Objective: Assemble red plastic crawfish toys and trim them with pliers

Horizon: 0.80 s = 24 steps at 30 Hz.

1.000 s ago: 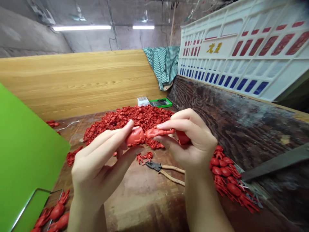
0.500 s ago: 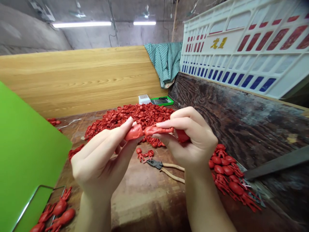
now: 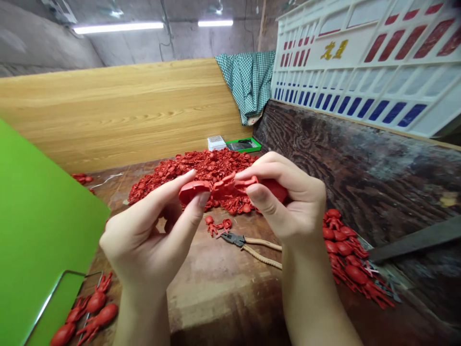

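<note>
Between both hands, above the table, is a small red plastic doll part (image 3: pixel 223 190), its hollow-looking side towards me. My left hand (image 3: pixel 154 230) pinches its rounded head end between thumb and fingertips. At the other end, the thumb and fingers of my right hand (image 3: pixel 288 202) grip its body and limbs. Another red piece (image 3: pixel 275 190) shows behind the right thumb, partly hidden by the fingers. Below the hands lie pliers (image 3: pixel 234 239) with tan-wrapped handles, their jaws close to a little red figure (image 3: pixel 211 225).
A heap of red plastic parts (image 3: pixel 173 168) spreads behind the hands. Finished-looking red dolls (image 3: pixel 345 250) lie at right, others (image 3: pixel 97 319) by a wire stand at left. A green panel (image 3: pixel 39 230) stands left; a white crate (image 3: pixel 360 77) sits upper right.
The doll part has been turned so its hollow-looking side faces me, and my left thumb has shifted up over the head end. The view has tilted slightly down.
</note>
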Each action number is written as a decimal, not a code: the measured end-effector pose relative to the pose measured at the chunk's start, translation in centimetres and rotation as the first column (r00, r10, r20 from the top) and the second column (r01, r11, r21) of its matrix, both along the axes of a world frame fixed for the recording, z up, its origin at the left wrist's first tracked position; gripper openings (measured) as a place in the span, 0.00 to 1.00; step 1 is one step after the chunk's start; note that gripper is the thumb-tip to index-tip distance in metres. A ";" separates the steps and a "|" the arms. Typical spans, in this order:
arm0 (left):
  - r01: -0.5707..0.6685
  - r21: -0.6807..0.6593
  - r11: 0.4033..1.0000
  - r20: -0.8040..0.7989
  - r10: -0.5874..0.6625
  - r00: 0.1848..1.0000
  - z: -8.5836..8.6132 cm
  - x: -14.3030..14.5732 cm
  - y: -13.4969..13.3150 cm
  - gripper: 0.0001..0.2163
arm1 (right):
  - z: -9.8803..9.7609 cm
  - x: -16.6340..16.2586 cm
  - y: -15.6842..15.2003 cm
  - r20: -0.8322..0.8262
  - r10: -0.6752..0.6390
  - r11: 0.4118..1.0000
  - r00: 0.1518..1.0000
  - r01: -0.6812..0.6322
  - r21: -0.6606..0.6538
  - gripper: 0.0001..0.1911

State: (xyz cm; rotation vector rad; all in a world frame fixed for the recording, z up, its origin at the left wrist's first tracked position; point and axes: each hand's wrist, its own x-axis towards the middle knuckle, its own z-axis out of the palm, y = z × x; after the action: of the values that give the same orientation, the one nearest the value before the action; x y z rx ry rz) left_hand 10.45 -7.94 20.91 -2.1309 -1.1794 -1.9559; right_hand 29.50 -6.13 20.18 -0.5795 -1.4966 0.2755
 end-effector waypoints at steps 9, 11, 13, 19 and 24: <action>0.106 -0.160 0.981 -0.034 -0.113 0.993 0.2 -0.5 0.2 0.20 | -0.6 -0.4 0.6 -0.147 0.094 0.976 0.985 -0.120 -0.179 0.14; 0.138 -0.180 0.974 -0.075 -0.153 0.985 0.2 -0.6 0.4 0.25 | -0.7 -0.4 0.7 -0.196 0.130 0.964 0.972 -0.170 -0.203 0.14; 0.145 -0.171 0.974 -0.081 -0.161 0.984 0.2 -0.6 0.6 0.28 | -0.7 -0.2 0.6 -0.210 0.181 0.949 0.961 -0.227 -0.219 0.14; 0.242 -0.163 0.957 -0.059 -0.254 0.965 0.6 -1.0 0.2 0.26 | -0.4 -0.1 0.2 -0.186 0.354 0.815 0.916 -0.400 -0.420 0.18; 0.278 -0.249 0.928 0.015 -0.284 0.959 1.0 -1.4 -0.4 0.24 | -0.6 0.0 1.0 -0.409 0.358 0.792 0.840 -0.505 -0.344 0.13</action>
State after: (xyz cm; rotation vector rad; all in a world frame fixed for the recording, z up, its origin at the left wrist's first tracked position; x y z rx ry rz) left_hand 9.05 -8.38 21.92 -2.5704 -1.2338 -1.9730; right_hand 29.53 -5.17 19.62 -0.4998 -1.2279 1.0537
